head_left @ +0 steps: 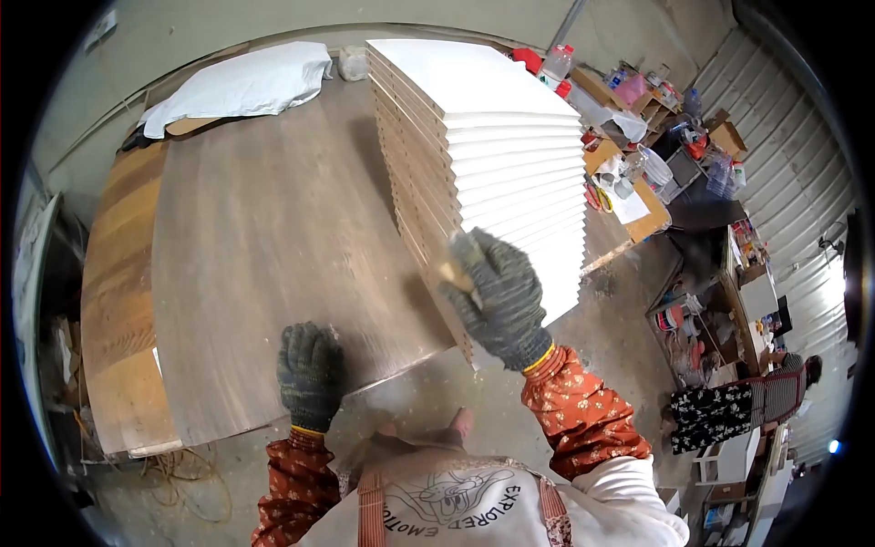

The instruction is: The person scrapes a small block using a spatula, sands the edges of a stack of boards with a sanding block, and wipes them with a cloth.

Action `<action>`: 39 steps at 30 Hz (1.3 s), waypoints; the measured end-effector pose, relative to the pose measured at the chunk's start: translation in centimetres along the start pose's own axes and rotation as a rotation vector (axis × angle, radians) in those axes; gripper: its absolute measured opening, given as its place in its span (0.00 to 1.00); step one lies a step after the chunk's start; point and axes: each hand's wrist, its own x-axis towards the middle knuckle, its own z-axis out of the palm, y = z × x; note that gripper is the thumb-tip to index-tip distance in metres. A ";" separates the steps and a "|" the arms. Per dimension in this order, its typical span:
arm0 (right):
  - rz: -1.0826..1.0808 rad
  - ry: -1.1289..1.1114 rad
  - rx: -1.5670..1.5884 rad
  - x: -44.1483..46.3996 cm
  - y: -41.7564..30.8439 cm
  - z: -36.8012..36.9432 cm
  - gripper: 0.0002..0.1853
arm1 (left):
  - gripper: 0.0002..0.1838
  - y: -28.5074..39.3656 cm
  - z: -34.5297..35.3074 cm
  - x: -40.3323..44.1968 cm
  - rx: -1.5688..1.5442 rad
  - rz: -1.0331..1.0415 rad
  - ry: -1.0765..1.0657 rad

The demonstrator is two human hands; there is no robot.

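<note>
A tall stack of white panels (519, 164) with brown side edges stands on the brown wood-grain board (264, 228). My right hand (497, 296), in a dark grey knitted glove, is at the stack's near left edge. Its fingers are curled round a small tan object (456, 276), partly hidden and blurred, too unclear to name. My left hand (311, 376), gloved alike, rests at the board's front edge with its fingers curled downward; whether anything is under them is hidden.
A white cloth (241, 87) lies at the board's far left. Scissors (599, 195), cardboard and bottles sit right of the stack. Cluttered shelves (729, 310) and another person (747, 406) are at the far right. Cords (187, 479) lie on the floor.
</note>
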 end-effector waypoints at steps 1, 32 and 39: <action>-0.118 0.144 -0.110 0.4 0.2 -0.4 0.31 | 0.13 0.0 0.1 0.0 -0.002 -0.007 0.000; 0.161 -0.054 0.130 -8.2 -1.7 3.1 0.32 | 0.13 0.4 0.0 -0.1 0.101 0.009 -0.013; 0.079 0.085 0.116 -7.6 -1.1 2.0 0.35 | 0.14 0.2 0.0 -0.2 0.056 0.033 -0.032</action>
